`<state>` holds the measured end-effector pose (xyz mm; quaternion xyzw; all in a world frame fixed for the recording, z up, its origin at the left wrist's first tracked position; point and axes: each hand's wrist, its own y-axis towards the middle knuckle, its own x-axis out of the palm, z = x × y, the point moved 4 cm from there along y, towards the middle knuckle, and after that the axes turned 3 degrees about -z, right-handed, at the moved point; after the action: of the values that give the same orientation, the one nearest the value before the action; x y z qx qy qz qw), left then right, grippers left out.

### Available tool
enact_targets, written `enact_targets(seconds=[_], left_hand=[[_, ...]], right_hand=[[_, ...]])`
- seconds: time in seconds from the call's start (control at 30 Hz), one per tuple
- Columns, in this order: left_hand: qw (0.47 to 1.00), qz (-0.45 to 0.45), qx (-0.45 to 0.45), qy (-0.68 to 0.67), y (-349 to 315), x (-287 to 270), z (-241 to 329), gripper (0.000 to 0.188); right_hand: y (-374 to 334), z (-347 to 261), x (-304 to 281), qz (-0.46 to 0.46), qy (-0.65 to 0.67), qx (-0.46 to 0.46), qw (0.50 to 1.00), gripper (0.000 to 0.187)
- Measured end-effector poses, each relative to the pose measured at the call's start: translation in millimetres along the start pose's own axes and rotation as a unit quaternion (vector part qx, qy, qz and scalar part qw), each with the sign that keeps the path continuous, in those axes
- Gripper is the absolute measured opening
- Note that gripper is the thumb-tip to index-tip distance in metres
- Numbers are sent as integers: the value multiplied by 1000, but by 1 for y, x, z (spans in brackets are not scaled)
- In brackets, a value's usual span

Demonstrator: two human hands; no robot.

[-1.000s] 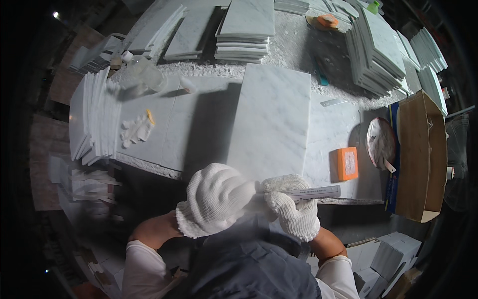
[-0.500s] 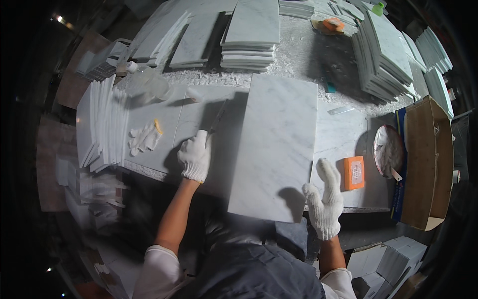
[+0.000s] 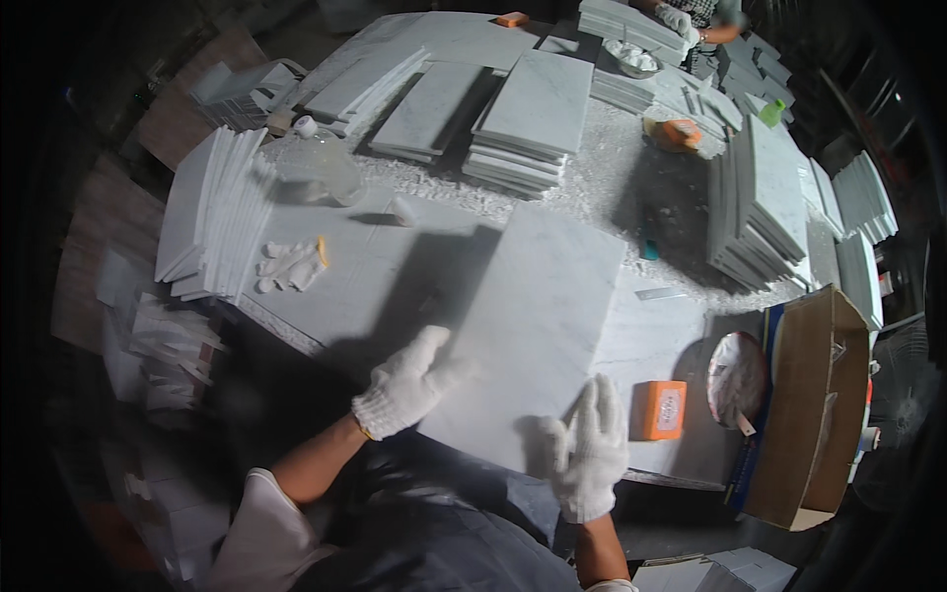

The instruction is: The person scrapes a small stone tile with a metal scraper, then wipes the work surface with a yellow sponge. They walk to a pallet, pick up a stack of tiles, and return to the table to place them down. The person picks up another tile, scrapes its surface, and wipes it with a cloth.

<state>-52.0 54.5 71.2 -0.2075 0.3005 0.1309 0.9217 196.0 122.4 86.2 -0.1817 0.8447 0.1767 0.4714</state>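
A pale grey-veined marble slab point(image 3: 538, 326) lies in front of me on the worktable. My left hand point(image 3: 409, 383), in a white knit glove, is at the slab's near left edge. Its thumb and fingers are apart and it holds nothing; the fingertips blur against the white stone. Over the near right edge is my right hand point(image 3: 590, 449), gloved too, with fingers stretched out and nothing in it. Whether either palm presses on the stone I cannot tell. Right of that hand an orange box point(image 3: 663, 410) rests on the table.
A cardboard box point(image 3: 824, 414) and a round white-smeared dish point(image 3: 737, 380) stand at the right. Upright slabs point(image 3: 212, 217) line the left, near a spare glove point(image 3: 293, 265) and a clear jug point(image 3: 326, 163). Slab stacks point(image 3: 538, 109) stand farther back. A co-worker's gloved hands point(image 3: 679, 22) show at the far right.
My left hand has come nearer, opened and moved to the slab's edge; the thin tool it held is out of it. My right hand has shifted left. The view has tilted up, showing a co-worker.
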Motion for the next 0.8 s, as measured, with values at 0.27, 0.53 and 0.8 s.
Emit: enact_targets(seconds=[0.27,0.53,0.8], left_hand=[[990,-67,-62,-111,17,-25,-6,84],[962,8,31,-271,-3,-27,-10,41],[950,121,22,-286,35,-42,10,45]], right_hand=[[3,-35,-3,88,-38,-188,977,69],[-2,-33,-7,126,-10,-220,967,75],[41,-35,-13,-55,543,39,837,87]])
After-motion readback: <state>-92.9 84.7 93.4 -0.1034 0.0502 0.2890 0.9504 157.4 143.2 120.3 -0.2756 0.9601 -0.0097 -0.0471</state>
